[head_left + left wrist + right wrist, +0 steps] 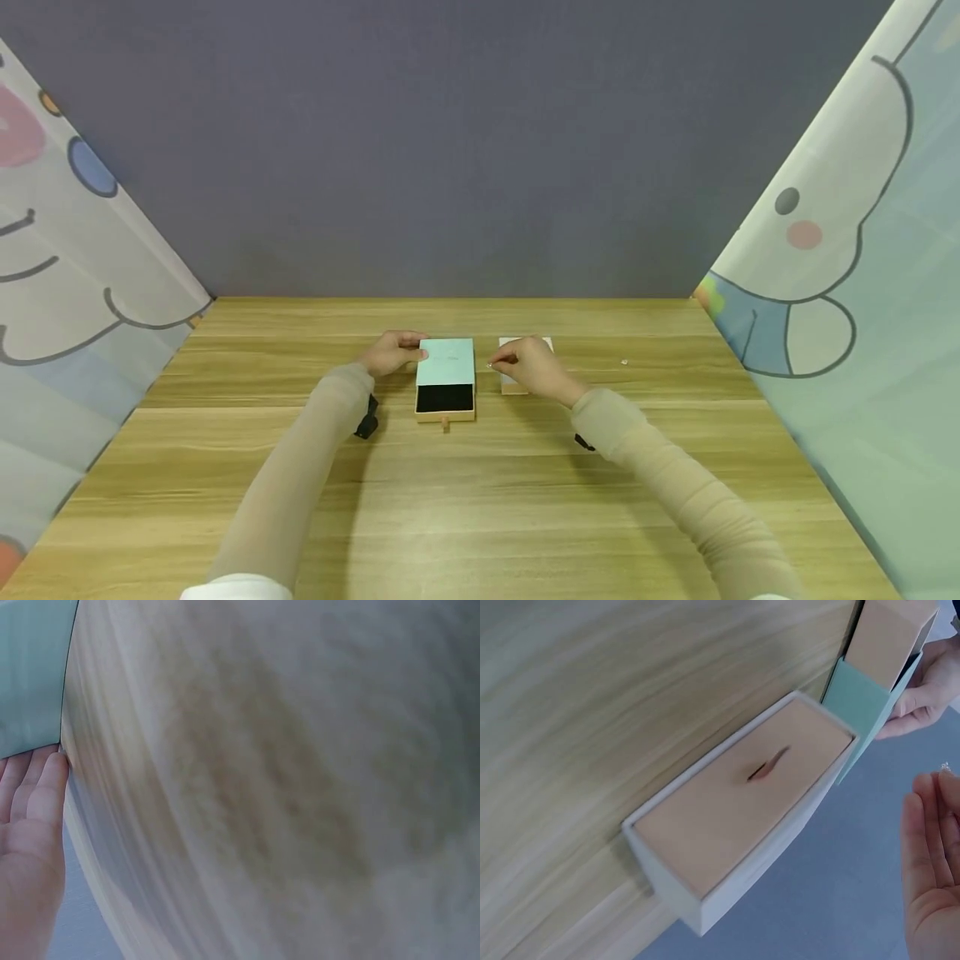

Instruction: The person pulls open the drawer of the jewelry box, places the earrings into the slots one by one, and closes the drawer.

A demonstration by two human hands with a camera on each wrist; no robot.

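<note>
Mint-green cardboard: the drawer box (446,375) sits mid-table (480,500), its drawer half out. Left hand (390,352) grips its far left corner. Just right of it, the right hand (534,369) pinches something tiny (an earring?) (946,766) over a pink-topped box (739,806); loosened fingers could drop it.

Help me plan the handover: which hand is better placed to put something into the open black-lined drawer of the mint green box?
Probably the right hand: it pinches a tiny shiny item beside the open drawer, while the left hand holds the mint green box steady.
</note>
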